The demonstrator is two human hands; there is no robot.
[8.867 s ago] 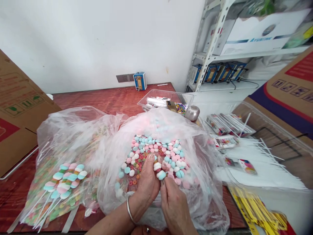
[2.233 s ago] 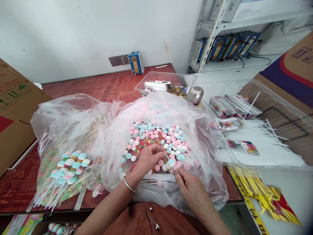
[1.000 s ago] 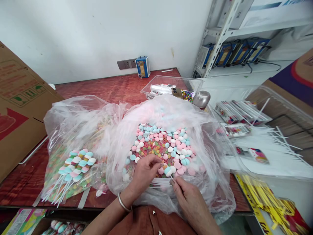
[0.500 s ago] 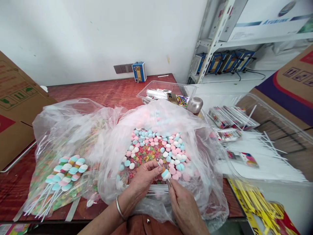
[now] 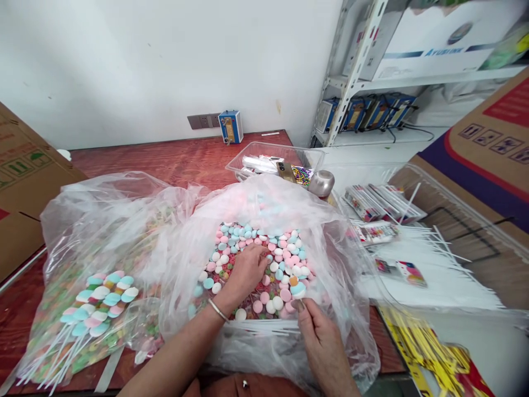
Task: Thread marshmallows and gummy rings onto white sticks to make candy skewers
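My right hand (image 5: 324,344) pinches a white stick low down, near the front of the heap. On that stick sit a blue and white marshmallow (image 5: 297,289) and an orange candy ring (image 5: 293,281). My left hand (image 5: 248,270) reaches over the coloured candy rings (image 5: 226,271) with its fingers bent down. Its fingertips are partly hidden, beside a small blue marshmallow (image 5: 269,258). Pink, white and blue marshmallows (image 5: 293,259) surround the rings inside an opened clear plastic bag (image 5: 343,275). Several white sticks (image 5: 264,327) lie along the front of the heap.
Finished marshmallow skewers (image 5: 99,303) lie on another bag at the left. Behind stands a clear tray (image 5: 235,160) with a phone (image 5: 286,172) and a metal cup (image 5: 321,183). More white sticks (image 5: 458,275) and yellow ties (image 5: 425,342) are at the right. Cardboard boxes (image 5: 25,182) flank the table.
My left hand has left the skewered marshmallow and moved up and left onto the candy rings. My right hand still holds the stick, now slightly farther right. The view has shifted slightly.
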